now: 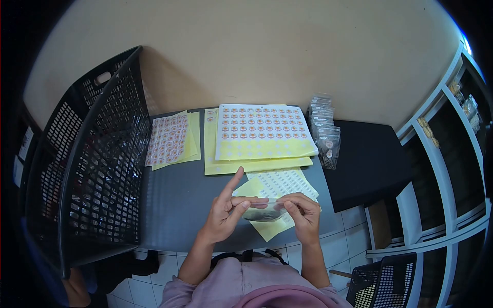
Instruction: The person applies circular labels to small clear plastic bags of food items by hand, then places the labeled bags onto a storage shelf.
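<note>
A small clear plastic bag [265, 212] with dark contents is stretched between my hands above the table's front part. My left hand [224, 211] grips its left edge between thumb and fingers, while the index finger points up and away. On the right edge, my right hand [305, 214] pinches with thumb and fingertips. Beneath the bag lie a sheet of small labels [287, 180] and yellow backing paper [268, 230], partly hidden by bag and hands. Beyond them is a stack of round-sticker sheets [262, 126], the top one partly peeled to its yellow backing.
A tall black perforated basket [105, 154] stands at the left. More sticker sheets [170, 138] lie beside it. Several filled clear bags [324, 131] stand in a row at the grey table's [172, 205] right edge, beside a black surface [362, 159]. White shelving [447, 169] lines the right.
</note>
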Tool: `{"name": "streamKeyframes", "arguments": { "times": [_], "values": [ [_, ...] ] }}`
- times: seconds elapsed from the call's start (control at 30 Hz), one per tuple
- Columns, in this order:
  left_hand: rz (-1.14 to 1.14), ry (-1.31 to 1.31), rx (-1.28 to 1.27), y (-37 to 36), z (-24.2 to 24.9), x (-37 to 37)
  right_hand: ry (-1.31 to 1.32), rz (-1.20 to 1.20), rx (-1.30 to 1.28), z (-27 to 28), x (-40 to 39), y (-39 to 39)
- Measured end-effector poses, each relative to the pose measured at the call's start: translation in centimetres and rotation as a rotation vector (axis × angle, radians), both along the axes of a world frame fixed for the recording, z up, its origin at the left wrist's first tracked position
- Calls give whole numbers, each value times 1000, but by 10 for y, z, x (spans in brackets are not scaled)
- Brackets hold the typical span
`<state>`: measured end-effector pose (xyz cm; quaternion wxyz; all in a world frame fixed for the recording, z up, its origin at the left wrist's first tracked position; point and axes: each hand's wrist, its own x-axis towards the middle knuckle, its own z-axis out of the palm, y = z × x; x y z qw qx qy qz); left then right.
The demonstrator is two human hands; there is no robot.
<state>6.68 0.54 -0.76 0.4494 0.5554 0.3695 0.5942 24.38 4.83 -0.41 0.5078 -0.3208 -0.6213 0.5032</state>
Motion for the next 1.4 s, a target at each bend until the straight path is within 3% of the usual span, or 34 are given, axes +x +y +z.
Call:
{"name": "streamKeyframes", "arguments": {
  "times": [0.13, 0.37, 0.53, 0.97, 1.03, 1.27, 1.4],
  "values": [
    [70, 128, 49, 1, -3, -5, -102, -80, 108, -1, -3, -1],
    [171, 55, 88, 7, -4, 4, -89, -67, 213, -2, -14, -4],
    [198, 275, 259, 12, 0, 2, -97, -45, 223, -2, -19, -2],
    [139, 107, 104, 8, 11, -5, -250, -199, 398, 6, -10, -2],
    [166, 334, 176, -1, 16, -9, -277, -202, 461, 11, -4, -5],
    [40, 334, 290, -50, 32, -16, -385, 88, 670, 30, 30, -34],
    [-117, 433, 292, -69, 39, -22, -360, 201, 584, 35, 43, -50]
  ]
}}
